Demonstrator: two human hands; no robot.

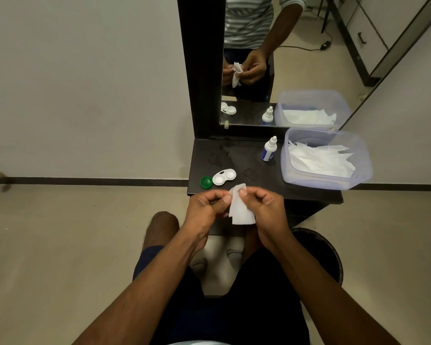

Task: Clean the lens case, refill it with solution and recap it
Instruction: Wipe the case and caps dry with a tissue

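- Both hands are raised at centre frame, just off the near edge of the dark table [259,180]. The left hand [204,207] and right hand [264,207] each pinch one white tissue [240,210] between thumb and fingers; whether anything lies inside the tissue cannot be told.
- One white lens case [224,177], both wells uncapped, lies near the table's front-left edge; one green cap [206,182] rests just beside it, left.
- One solution bottle [269,149] stands upright mid-table; its blue label is unreadable.
- One clear plastic tub [326,158] of white tissues fills the table's right end, overhanging the edge.
- Bare tabletop lies between case and bottle.
- A mirror [296,58] stands behind the table.
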